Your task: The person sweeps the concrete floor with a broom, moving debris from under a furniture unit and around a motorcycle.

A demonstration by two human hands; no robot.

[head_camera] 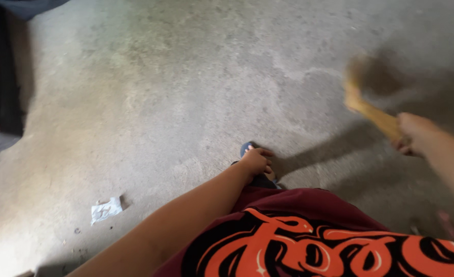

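Maroon shirt point(309, 236) cut off below; right hand point(414, 134) fingers clenched round a motion-blurred broom point(363, 102); left hand point(255, 161) loose, empty.

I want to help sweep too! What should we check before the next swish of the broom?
1. Right hand gripping the broom: ok, fingers wrapped round the handle.
2. Broom head touching the concrete floor: cannot tell, it is blurred.
3. Left hand away from the broom: ok, it hangs empty above the foot.
4. Foot in blue sandal apart from the broom: ok.
5. Crumpled paper scrap swept up: not ok, it lies on the floor at the left.
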